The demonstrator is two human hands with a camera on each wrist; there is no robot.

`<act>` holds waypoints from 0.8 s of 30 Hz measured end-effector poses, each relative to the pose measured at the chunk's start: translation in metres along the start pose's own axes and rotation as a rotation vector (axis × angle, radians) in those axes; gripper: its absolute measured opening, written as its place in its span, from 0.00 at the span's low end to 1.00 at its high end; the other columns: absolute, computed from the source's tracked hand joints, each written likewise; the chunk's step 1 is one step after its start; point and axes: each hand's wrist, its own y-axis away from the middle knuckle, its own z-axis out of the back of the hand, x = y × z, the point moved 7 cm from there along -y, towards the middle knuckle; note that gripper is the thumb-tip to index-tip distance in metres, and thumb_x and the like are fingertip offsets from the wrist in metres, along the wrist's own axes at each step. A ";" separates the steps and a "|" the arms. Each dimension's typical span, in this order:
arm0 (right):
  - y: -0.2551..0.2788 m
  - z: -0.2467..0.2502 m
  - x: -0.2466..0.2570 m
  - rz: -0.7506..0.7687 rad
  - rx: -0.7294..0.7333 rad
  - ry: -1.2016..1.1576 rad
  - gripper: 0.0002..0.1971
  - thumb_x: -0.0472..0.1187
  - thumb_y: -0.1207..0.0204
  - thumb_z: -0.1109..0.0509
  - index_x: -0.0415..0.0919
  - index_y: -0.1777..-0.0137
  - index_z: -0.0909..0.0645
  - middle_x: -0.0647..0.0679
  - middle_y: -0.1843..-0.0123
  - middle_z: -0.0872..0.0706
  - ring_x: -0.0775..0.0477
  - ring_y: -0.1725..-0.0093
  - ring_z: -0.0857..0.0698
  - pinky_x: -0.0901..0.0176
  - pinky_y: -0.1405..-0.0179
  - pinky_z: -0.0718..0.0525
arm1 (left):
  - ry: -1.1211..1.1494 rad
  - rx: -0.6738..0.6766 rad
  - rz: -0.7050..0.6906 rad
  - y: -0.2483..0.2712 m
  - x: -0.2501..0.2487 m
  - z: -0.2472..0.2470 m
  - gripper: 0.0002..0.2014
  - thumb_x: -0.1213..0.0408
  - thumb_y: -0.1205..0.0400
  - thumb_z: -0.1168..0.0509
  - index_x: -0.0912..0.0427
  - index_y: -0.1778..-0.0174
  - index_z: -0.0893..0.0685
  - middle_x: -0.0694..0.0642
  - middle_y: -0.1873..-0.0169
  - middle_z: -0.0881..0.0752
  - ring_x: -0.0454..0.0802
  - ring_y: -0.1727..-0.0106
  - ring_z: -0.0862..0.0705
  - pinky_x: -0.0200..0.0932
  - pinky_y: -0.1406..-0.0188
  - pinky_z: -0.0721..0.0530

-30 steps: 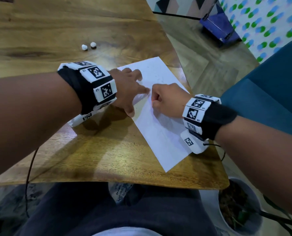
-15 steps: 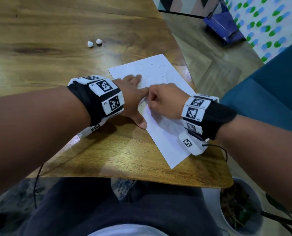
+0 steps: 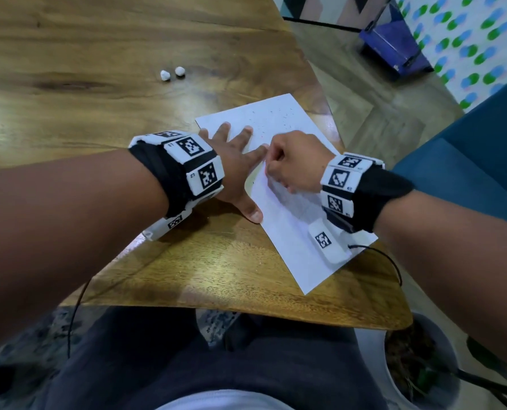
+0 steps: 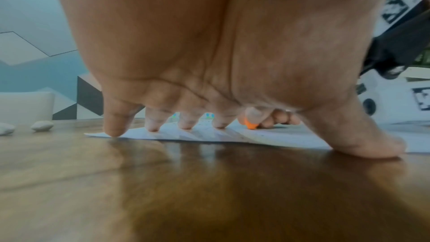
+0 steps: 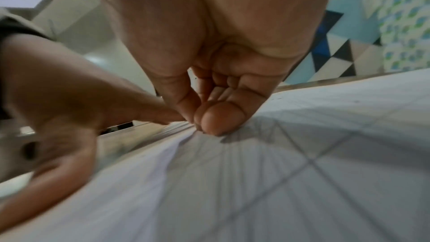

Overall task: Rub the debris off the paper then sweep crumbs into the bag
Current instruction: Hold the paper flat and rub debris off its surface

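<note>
A white paper (image 3: 293, 232) lies slanted at the table's near right corner, with dark debris specks (image 3: 276, 119) on its far half. My left hand (image 3: 237, 170) lies spread flat, fingertips (image 4: 152, 127) and thumb pressing the paper's left edge. My right hand (image 3: 290, 161) is curled just right of the left index finger and pinches a small orange eraser (image 4: 250, 126) against the paper. In the right wrist view the thumb (image 5: 216, 117) hides the eraser, and the paper (image 5: 302, 154) is creased beneath it. No bag is in view.
Two small white lumps (image 3: 172, 73) sit on the wooden table (image 3: 69, 99) farther back. Off the table's right edge are a blue chair (image 3: 468, 173), a potted plant (image 3: 417, 365) and a blue box (image 3: 394, 42) on the floor. A thin cable (image 3: 391, 261) trails from my right wrist.
My left hand has slid up the paper's edge and its fingers now lie spread flat. My right hand has moved left and farther up, close to the left index finger.
</note>
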 end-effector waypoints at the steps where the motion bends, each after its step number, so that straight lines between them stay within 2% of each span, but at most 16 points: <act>1: -0.003 0.002 -0.001 -0.016 -0.012 -0.021 0.05 0.36 0.24 0.33 0.39 0.57 0.16 0.49 0.68 0.12 0.42 0.70 0.10 0.44 0.60 0.08 | 0.004 0.002 0.003 0.000 0.001 0.000 0.72 0.15 0.42 0.34 0.41 0.11 0.66 0.56 0.11 0.68 0.68 0.11 0.65 0.77 0.17 0.49; 3: -0.002 -0.001 -0.002 -0.016 0.029 -0.049 0.04 0.35 0.26 0.33 0.39 0.58 0.16 0.50 0.70 0.12 0.42 0.72 0.10 0.43 0.62 0.08 | 0.022 0.007 0.004 -0.001 0.002 -0.001 0.71 0.15 0.42 0.33 0.40 0.11 0.66 0.55 0.11 0.68 0.68 0.11 0.66 0.78 0.17 0.49; 5: 0.010 -0.012 0.002 0.019 0.127 -0.053 0.03 0.37 0.26 0.32 0.43 0.59 0.17 0.51 0.72 0.11 0.46 0.74 0.11 0.47 0.62 0.08 | 0.036 0.012 0.003 -0.001 0.002 -0.003 0.72 0.15 0.42 0.33 0.39 0.11 0.67 0.55 0.11 0.69 0.68 0.11 0.66 0.78 0.17 0.49; 8: 0.026 -0.028 0.008 0.120 0.233 0.070 0.02 0.40 0.25 0.29 0.46 0.59 0.17 0.54 0.71 0.13 0.49 0.68 0.13 0.53 0.60 0.12 | 0.029 0.008 0.003 0.000 0.001 -0.002 0.72 0.15 0.42 0.34 0.39 0.12 0.67 0.55 0.11 0.69 0.68 0.11 0.66 0.78 0.17 0.49; 10: 0.020 -0.024 0.009 0.170 0.167 0.162 0.02 0.41 0.24 0.30 0.47 0.58 0.19 0.57 0.65 0.15 0.50 0.60 0.15 0.56 0.56 0.16 | 0.026 0.010 0.002 0.001 0.000 -0.002 0.71 0.16 0.41 0.33 0.40 0.11 0.67 0.55 0.11 0.69 0.68 0.11 0.66 0.78 0.17 0.49; 12: 0.006 -0.010 0.001 0.143 0.055 0.172 0.01 0.41 0.23 0.32 0.47 0.56 0.19 0.53 0.59 0.14 0.47 0.54 0.15 0.56 0.53 0.18 | 0.023 0.012 0.005 0.001 -0.001 -0.001 0.71 0.16 0.40 0.32 0.39 0.11 0.67 0.55 0.11 0.69 0.68 0.11 0.66 0.78 0.17 0.48; 14: -0.004 0.000 -0.008 0.096 0.002 0.155 0.03 0.41 0.23 0.33 0.46 0.54 0.18 0.53 0.57 0.13 0.46 0.52 0.15 0.56 0.52 0.18 | 0.014 0.015 0.017 0.002 -0.002 0.000 0.70 0.17 0.40 0.32 0.39 0.11 0.67 0.55 0.11 0.69 0.68 0.11 0.66 0.78 0.17 0.48; 17: 0.002 -0.006 -0.009 0.138 0.063 0.192 0.04 0.42 0.22 0.33 0.47 0.52 0.17 0.55 0.58 0.14 0.48 0.51 0.15 0.56 0.50 0.18 | 0.004 0.014 0.030 0.004 -0.003 0.001 0.71 0.17 0.40 0.31 0.39 0.12 0.67 0.55 0.11 0.68 0.69 0.11 0.65 0.78 0.19 0.45; 21: 0.035 -0.024 -0.005 0.245 0.290 0.223 0.04 0.42 0.20 0.32 0.48 0.49 0.17 0.57 0.60 0.13 0.58 0.58 0.17 0.61 0.53 0.18 | -0.004 0.018 0.035 0.008 -0.004 0.003 0.70 0.18 0.38 0.31 0.40 0.11 0.67 0.56 0.11 0.68 0.69 0.11 0.65 0.76 0.20 0.43; 24: 0.036 -0.025 -0.002 0.294 0.297 0.258 0.04 0.43 0.20 0.32 0.47 0.49 0.17 0.56 0.60 0.13 0.56 0.59 0.18 0.58 0.53 0.18 | -0.027 0.021 0.038 0.011 -0.009 0.006 0.69 0.20 0.36 0.31 0.42 0.11 0.67 0.57 0.11 0.68 0.69 0.11 0.66 0.73 0.18 0.46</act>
